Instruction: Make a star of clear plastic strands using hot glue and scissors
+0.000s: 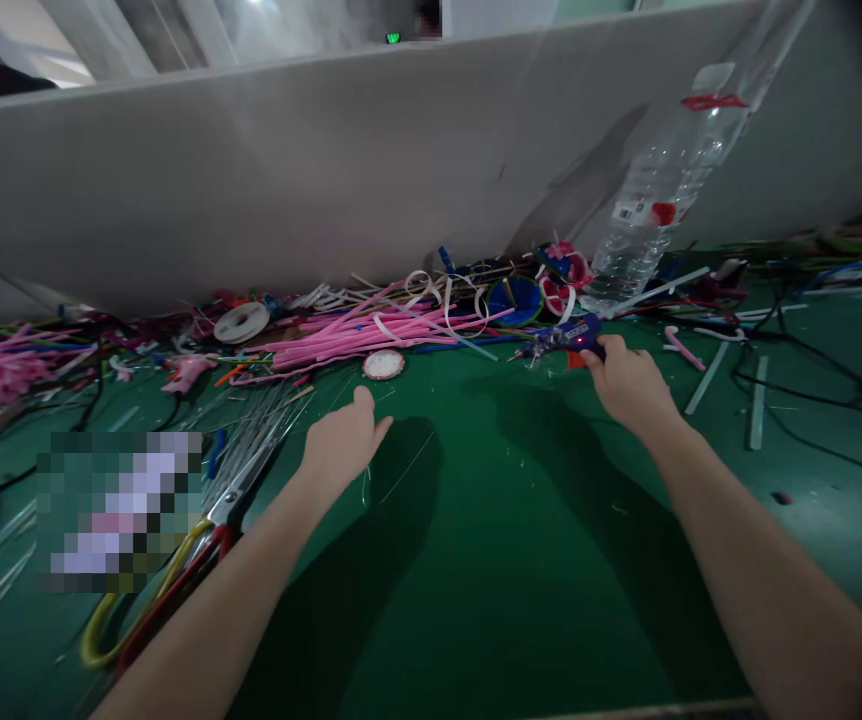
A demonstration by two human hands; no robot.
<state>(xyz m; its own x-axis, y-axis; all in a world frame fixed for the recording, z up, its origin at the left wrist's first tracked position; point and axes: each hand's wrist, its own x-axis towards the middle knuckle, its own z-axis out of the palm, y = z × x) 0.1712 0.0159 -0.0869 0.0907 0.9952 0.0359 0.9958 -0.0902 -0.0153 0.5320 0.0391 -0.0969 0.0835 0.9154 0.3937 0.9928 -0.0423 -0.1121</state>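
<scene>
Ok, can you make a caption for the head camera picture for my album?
Right hand holding a purple glue gun, left hand over the green table, pink stems beyond.

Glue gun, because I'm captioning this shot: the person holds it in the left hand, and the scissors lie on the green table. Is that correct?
Not quite: the head view shows the glue gun in the right hand, not the left hand. The scissors do lie on the green table.

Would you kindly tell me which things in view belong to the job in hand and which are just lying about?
Likely in the job:
- purple glue gun, in the right hand

Apparently lying about:
- scissors
- pink stems
- plastic bottle
</scene>
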